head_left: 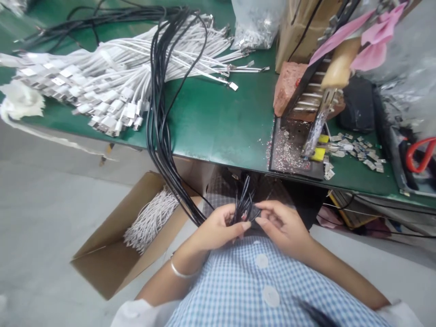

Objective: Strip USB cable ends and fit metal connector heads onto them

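Above my lap, my left hand (226, 225) is closed round the end part of a bundle of black cables (160, 104). The bundle runs from the bench, over its front edge and down to that hand. Loose black cable ends (245, 197) stick up past my fingers. On the other side, my right hand (279, 222) has thumb and forefinger pinched at the tip of one of these black cables. The small tip itself is mostly hidden by my fingers. A large heap of white USB cables (112, 77) lies on the bench under the black bundle.
A soldering iron (327, 100) leans over a solder-specked plate (288, 145) beside a brick (289, 86). Small metal connectors (366, 152) lie scattered on the green bench (218, 122). A cardboard box (105, 263) holding white cables stands on the floor. Red-handled scissors (420, 154) are at right.
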